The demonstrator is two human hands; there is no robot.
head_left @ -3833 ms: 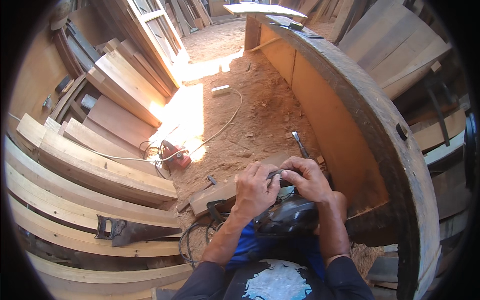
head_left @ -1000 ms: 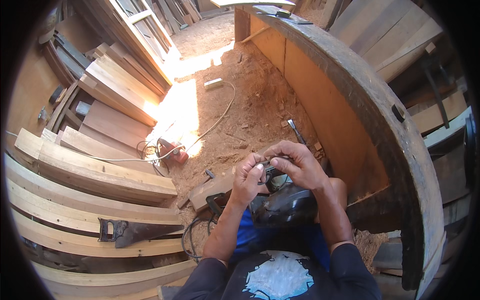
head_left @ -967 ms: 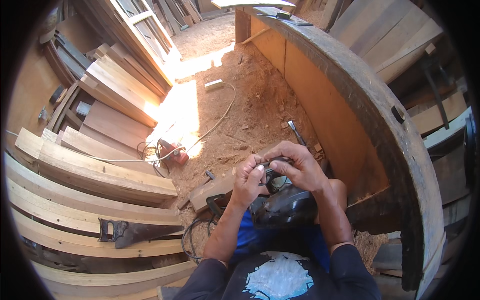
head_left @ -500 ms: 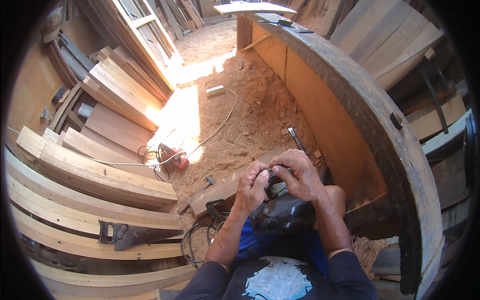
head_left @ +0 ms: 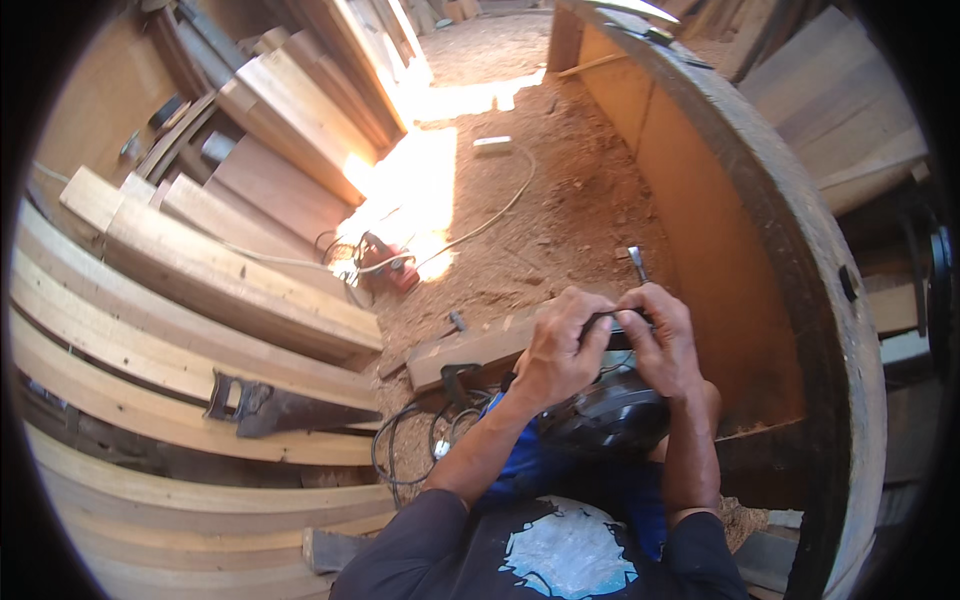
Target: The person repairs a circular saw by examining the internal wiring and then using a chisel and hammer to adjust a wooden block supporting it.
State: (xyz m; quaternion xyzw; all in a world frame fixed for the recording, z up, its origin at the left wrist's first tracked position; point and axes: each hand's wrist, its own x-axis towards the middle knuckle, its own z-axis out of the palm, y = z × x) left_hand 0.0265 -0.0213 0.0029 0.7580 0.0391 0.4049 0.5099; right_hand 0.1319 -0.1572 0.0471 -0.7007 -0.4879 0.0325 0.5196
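Observation:
A glossy black rounded object rests in my lap; its exact kind does not show. Above it my left hand is closed, thumb and fingers pinching a dark narrow piece along the object's far edge. Close beside it, my right hand pinches the same piece. Whether that piece is joined to the black object is hidden by my fingers. Just beyond my right hand a chisel shows its metal blade. A thick wooden block lies on the ground past my left hand.
Stacked timber lines the left, with a handsaw lying on it. A red power tool and a white power strip with a cord lie on sawdust-covered ground. A large wooden panel structure stands at right. Black cable coils near my left forearm.
My view has turned, so the surroundings sit farther right in the picture. Both hands keep pinching at the black object's edge, with the finger grip slightly shifted.

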